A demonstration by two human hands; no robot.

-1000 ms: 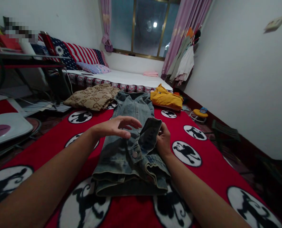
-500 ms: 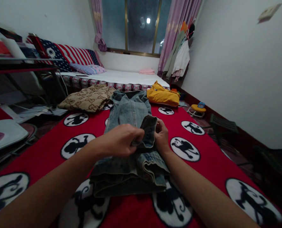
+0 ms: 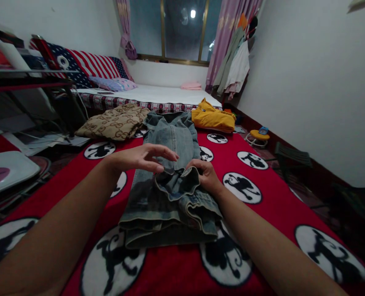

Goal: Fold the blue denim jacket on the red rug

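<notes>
A faded blue denim jacket (image 3: 170, 144) lies lengthwise on the red blanket, its wide hem toward me. One sleeve is folded over the middle, and its cuff (image 3: 177, 187) gapes open. My right hand (image 3: 207, 176) pinches the right edge of that cuff between thumb and fingers. Above the cuff's left side hovers my left hand (image 3: 139, 160), thumb and fingers apart, holding nothing. The other cuff (image 3: 199, 209) rests near the hem, just below the right hand.
A red blanket (image 3: 83, 193) with monkey prints spreads under everything. Beyond the jacket lie a folded brown patterned garment (image 3: 117, 121) at left and a folded yellow garment (image 3: 213, 117) at right. A bed (image 3: 157, 93) stands behind; a small yellow stool (image 3: 258, 135) is at right.
My left hand has let go of the cuff, opened and moved up and left. The cuff has sunk toward the jacket, while my right hand still grips it.
</notes>
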